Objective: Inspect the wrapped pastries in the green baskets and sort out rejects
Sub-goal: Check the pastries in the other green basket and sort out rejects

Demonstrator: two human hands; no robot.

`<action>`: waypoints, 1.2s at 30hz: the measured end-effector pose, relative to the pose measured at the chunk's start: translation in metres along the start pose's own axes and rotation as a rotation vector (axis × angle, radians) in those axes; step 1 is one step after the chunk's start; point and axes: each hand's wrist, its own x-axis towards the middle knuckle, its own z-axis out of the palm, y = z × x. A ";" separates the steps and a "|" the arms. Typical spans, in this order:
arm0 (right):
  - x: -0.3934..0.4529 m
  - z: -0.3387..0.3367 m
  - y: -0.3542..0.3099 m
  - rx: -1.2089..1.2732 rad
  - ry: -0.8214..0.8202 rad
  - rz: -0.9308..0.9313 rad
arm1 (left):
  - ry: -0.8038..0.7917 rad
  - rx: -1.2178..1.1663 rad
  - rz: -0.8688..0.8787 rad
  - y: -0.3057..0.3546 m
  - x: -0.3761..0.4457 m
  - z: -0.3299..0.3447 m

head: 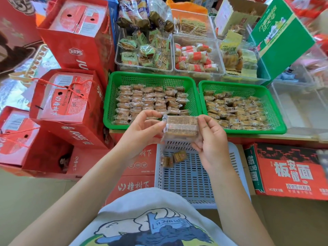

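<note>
1. Head view: left hand (142,125) and right hand (209,137) grip clamped on a wrapped pastry stack (181,127), centre frame
2. Two rejects (174,158) lie in the grey basket (188,185) below
3. Both green baskets (150,78) remain full; judging by that, most inspection is left

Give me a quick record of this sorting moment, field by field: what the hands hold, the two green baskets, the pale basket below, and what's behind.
left hand: pinches the left end of the wrapped pastry stack
right hand: grips the stack's right end
wrapped pastry stack: clear wrap, held level above the pale basket
left green basket: pastries in tidy rows
right green basket: pastries in a loose heap
pale basket: two wrapped pastries near its far left corner
behind: clear bins of other wrapped snacks
left side: red gift boxes
</note>
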 end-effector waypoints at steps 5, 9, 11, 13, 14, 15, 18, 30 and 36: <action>0.012 0.006 0.004 0.097 0.121 0.083 | 0.087 0.324 0.097 -0.006 0.000 0.001; 0.026 0.010 0.016 0.117 0.188 0.090 | 0.253 0.379 0.138 -0.006 0.005 0.000; 0.034 0.010 0.023 0.042 0.196 0.050 | 0.284 0.381 0.129 -0.009 0.009 -0.003; 0.038 0.010 0.030 -0.097 0.096 -0.003 | 0.294 0.383 0.106 -0.012 0.015 -0.007; 0.039 0.009 0.033 -0.189 0.040 -0.020 | 0.293 0.393 0.103 -0.013 0.019 -0.010; 0.041 0.008 0.036 -0.278 0.012 -0.035 | 0.285 0.404 0.094 -0.014 0.022 -0.014; 0.054 0.002 0.044 -0.425 0.049 -0.060 | 0.237 0.426 0.072 -0.014 0.033 -0.023; 0.124 -0.014 0.053 -0.579 -0.445 0.198 | 0.189 -0.058 -0.253 -0.047 0.106 -0.046; 0.181 -0.004 0.078 -0.778 -0.200 0.099 | 0.304 0.402 -0.196 -0.073 0.149 -0.054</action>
